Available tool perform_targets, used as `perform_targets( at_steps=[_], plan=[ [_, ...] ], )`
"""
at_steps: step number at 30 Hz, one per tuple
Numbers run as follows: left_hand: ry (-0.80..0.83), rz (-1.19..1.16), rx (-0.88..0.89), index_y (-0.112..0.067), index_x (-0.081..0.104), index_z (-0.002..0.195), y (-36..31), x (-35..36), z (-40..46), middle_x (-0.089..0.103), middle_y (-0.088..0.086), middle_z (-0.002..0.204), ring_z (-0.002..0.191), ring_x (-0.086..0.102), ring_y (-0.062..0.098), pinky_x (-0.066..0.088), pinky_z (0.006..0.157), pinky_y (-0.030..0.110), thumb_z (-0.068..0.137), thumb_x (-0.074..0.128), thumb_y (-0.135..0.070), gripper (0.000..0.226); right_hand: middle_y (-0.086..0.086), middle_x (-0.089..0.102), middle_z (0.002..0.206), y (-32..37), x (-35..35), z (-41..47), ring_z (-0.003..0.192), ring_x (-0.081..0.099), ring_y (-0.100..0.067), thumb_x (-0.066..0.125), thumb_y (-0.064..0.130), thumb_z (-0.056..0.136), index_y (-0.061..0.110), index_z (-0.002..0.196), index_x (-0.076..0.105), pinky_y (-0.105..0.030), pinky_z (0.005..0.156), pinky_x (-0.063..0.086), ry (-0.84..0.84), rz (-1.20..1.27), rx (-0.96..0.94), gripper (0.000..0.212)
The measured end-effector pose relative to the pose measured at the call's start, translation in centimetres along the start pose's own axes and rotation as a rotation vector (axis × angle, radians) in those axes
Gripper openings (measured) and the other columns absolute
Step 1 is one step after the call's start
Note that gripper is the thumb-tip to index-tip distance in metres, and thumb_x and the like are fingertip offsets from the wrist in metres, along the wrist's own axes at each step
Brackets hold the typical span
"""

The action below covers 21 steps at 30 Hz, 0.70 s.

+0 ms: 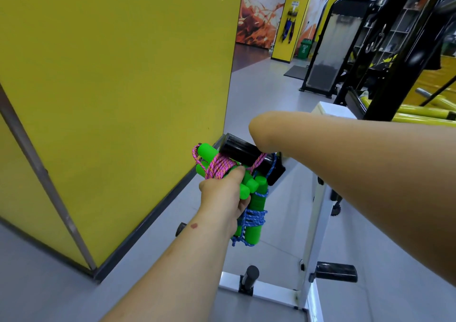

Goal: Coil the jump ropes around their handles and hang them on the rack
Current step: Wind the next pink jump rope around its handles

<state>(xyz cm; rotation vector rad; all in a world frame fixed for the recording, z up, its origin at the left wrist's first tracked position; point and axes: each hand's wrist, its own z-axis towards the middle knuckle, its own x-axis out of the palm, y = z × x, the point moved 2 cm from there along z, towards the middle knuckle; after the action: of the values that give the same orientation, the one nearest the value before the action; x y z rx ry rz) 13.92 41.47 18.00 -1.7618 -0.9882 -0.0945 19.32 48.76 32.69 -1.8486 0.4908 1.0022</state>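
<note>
A pink jump rope (219,167) is coiled around its green foam handles (207,152). My left hand (222,198) is shut on this bundle, thumb on the coil, right beside the rack's top black peg (243,152). A pink strand loops over that peg. A blue jump rope (254,217), coiled on green handles, hangs from the same peg just below my left hand. My right forearm reaches in from the right; the wrist (261,134) is bent over the peg and the fingers are hidden behind it.
The rack is a white metal frame (313,223) with more black pegs lower down (250,276) (336,272). A yellow wall (111,75) stands close on the left. Black gym machines (385,50) fill the right; grey floor lies beyond.
</note>
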Motion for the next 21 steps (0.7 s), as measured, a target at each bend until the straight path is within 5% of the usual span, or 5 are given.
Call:
perform_targets(
  at_steps=[5,8,21],
  plan=[
    [0.038,-0.082,0.016,0.000,0.058,0.128,0.6,-0.4,-0.8,0.074,0.021,0.110,0.078,0.076,0.025,0.058,0.061,0.028,0.086,0.084,-0.021,0.054,-0.003,0.036,0.068,-0.2,0.4,-0.3,0.056,0.037,-0.017,0.048,0.005,0.099,0.012,0.063,0.034,-0.031,0.060,0.038,-0.012,0.048,0.012,0.039],
    [-0.001,-0.081,0.022,-0.001,0.057,0.127,1.0,0.0,-0.9,0.073,0.020,0.111,0.081,0.076,0.025,0.059,0.062,0.028,0.081,0.087,-0.023,0.059,-0.004,0.041,0.070,0.0,0.4,-0.7,0.074,0.049,-0.028,0.053,0.003,0.093,0.012,0.065,0.037,-0.033,0.067,0.043,-0.061,0.068,-0.002,0.033],
    [-0.021,-0.001,-0.104,-0.020,0.054,0.132,-1.9,-0.9,0.3,0.069,0.013,0.111,0.088,0.071,0.027,0.058,0.053,0.031,0.080,0.080,-0.036,0.060,-0.004,0.047,0.071,0.2,0.7,-2.5,0.057,0.043,-0.018,0.054,0.002,0.088,0.012,0.070,0.043,-0.031,0.055,0.040,-0.109,0.130,-0.019,0.024]
  ],
)
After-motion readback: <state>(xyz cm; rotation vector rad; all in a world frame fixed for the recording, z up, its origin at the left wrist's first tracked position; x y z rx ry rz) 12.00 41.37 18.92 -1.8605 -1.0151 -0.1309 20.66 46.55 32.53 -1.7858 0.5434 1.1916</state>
